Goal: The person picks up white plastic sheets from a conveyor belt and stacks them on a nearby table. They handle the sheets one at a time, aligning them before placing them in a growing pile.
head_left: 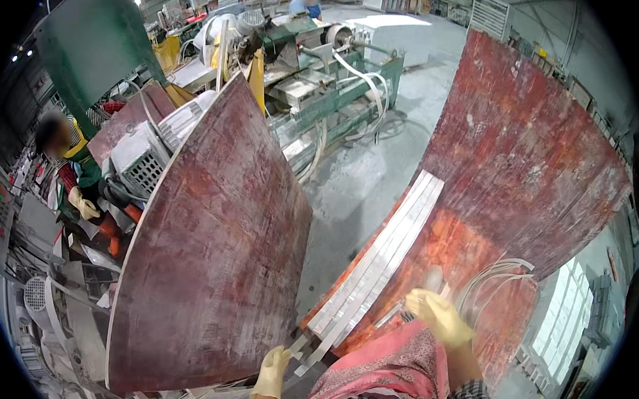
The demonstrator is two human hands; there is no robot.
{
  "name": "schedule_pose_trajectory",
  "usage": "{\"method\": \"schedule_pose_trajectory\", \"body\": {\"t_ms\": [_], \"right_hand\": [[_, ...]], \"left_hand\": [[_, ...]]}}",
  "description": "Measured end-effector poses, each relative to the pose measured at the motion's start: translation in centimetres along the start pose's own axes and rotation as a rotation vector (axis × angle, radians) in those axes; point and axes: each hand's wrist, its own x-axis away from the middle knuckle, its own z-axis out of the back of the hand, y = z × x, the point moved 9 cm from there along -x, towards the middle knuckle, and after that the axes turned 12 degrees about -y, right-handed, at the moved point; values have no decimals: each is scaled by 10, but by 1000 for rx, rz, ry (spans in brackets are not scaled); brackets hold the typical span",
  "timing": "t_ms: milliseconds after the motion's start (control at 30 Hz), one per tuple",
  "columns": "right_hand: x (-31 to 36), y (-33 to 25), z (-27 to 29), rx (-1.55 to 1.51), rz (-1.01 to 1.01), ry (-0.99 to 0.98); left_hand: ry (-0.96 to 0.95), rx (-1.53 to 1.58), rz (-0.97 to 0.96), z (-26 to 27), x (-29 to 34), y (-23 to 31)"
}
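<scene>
Both my hands wear pale yellow gloves. My left hand (273, 369) is low in the view, its fingers closed at the end of a short pale strip (298, 344), next to the near ends of the long strips. My right hand (441, 317) is over the orange-stained board (460, 244), fingers curled; what they hold, if anything, is hidden. Several long, narrow whitish strips (380, 254) lie side by side along the board's left edge. Just beyond my right hand is a small rounded pale object (433, 277), its kind unclear.
A big reddish-brown panel (214, 248) stands at left, another (526, 145) at right. Thin pale tubing (493, 273) loops on the board. Green machinery (329, 98) with hoses stands beyond. A gloved co-worker (76, 165) is at far left; another person (305, 4) is far back.
</scene>
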Motion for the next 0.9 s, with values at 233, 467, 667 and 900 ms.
{"method": "schedule_pose_trajectory", "body": {"t_ms": [233, 467, 667, 900], "right_hand": [[37, 12, -167, 79, -325, -547], [32, 55, -260, 435, -377, -898], [43, 87, -286, 231, -389, -757], [120, 166, -307, 490, -570, -946]], "left_hand": [[-670, 69, -59, -162, 35, 150], [-951, -50, -56, -247, 132, 199], [-558, 141, -314, -198, 160, 160], [206, 27, -575, -64, 328, 43]]}}
